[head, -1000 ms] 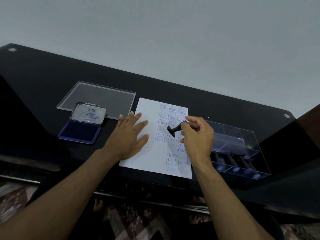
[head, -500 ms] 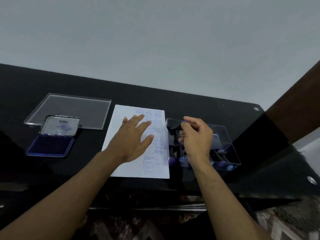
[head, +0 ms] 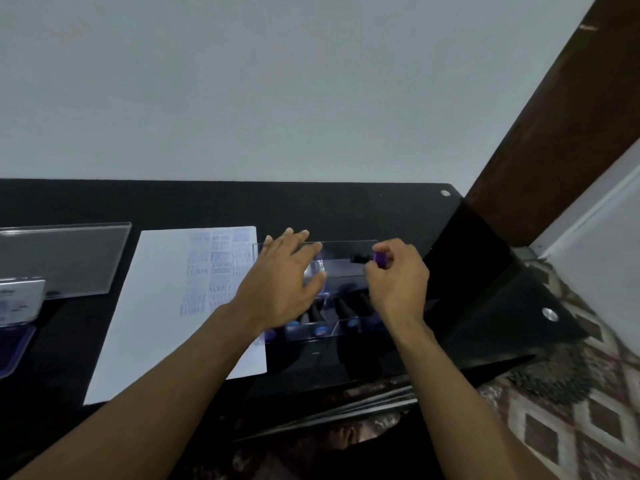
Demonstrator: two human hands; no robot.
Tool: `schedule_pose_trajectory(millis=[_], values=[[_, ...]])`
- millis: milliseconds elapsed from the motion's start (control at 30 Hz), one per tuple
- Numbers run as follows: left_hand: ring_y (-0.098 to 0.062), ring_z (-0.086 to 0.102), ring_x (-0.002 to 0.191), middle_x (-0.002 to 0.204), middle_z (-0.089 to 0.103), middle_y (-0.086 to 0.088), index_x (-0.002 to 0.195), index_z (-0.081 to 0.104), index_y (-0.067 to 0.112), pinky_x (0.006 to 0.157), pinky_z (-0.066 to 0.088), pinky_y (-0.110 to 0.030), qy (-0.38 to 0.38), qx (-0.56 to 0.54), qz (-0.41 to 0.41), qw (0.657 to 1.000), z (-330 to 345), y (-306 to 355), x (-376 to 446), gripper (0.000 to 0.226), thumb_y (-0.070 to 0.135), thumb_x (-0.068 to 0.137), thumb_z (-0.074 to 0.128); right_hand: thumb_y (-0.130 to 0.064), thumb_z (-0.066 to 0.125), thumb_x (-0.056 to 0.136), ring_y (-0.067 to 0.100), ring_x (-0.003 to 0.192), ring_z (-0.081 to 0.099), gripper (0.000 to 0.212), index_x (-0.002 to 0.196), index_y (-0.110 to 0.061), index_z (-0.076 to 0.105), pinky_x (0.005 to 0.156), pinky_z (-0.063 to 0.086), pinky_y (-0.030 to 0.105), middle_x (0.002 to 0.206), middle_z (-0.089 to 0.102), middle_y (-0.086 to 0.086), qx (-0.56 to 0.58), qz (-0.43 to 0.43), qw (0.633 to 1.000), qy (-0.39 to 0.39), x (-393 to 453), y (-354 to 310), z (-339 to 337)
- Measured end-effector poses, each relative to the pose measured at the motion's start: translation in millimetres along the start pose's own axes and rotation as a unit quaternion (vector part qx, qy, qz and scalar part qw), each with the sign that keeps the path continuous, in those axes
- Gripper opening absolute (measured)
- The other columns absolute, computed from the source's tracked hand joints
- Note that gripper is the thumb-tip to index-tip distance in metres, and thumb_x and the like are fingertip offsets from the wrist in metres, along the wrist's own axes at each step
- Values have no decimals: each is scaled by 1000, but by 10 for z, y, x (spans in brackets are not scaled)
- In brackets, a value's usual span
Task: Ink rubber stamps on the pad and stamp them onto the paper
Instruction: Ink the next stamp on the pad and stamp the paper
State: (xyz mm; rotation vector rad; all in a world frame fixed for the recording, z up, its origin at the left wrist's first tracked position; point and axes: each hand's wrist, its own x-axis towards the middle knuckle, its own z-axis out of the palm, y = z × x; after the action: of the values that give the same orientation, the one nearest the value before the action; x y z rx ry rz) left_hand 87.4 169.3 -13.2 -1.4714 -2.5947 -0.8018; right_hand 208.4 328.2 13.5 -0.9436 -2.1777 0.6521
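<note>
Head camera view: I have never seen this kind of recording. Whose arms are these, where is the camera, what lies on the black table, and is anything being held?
There is no machine here. A person wears one wide-angle camera on the head, looking forward and down, so the two bare arms are the wearer's own.

On the black table lies a white sheet of paper with blue stamped words on its right part. To its right stands a clear plastic box with dark-handled rubber stamps lying in its near compartments. At the far left edge is an open ink pad, with a clear plastic sheet behind it.

The right hand has a pinching grip on a stamp with a black handle and purple end, above the box. The left hand, fingers spread, reaches over the box's left side; whether it touches the box is unclear.
</note>
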Motion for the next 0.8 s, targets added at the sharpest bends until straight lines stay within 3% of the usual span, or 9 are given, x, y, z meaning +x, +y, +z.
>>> schedule_pose_trajectory(millis=[233,500,633,800], values=[[-26,16,154,163,31,-2,151,43,25,124,6,-55,-34,43,15,998,178,80,224,62,54,96,36,-7,66,79,12,86,41,18,90,-21,63,67,34,23,84,45,-8,-107,-65,990,-69,110,136,-8],[-25,17,154,163,31,-1,148,47,28,123,6,-60,-47,49,8,998,260,32,219,65,58,95,24,-1,61,77,16,82,45,19,82,-18,57,51,28,21,87,46,-2,-134,-32,980,-146,318,53,54],[-24,17,154,163,31,0,147,48,28,123,7,-59,-45,52,6,998,255,32,219,66,58,94,22,0,60,80,19,79,45,16,75,-14,54,59,35,27,86,44,1,-174,-38,972,-155,349,-17,87],[-23,18,154,163,32,0,146,50,27,123,8,-59,-45,59,6,997,260,39,208,67,59,94,20,0,57,82,23,78,55,36,55,-19,42,57,37,25,72,48,2,-214,-35,961,-173,407,22,159]])
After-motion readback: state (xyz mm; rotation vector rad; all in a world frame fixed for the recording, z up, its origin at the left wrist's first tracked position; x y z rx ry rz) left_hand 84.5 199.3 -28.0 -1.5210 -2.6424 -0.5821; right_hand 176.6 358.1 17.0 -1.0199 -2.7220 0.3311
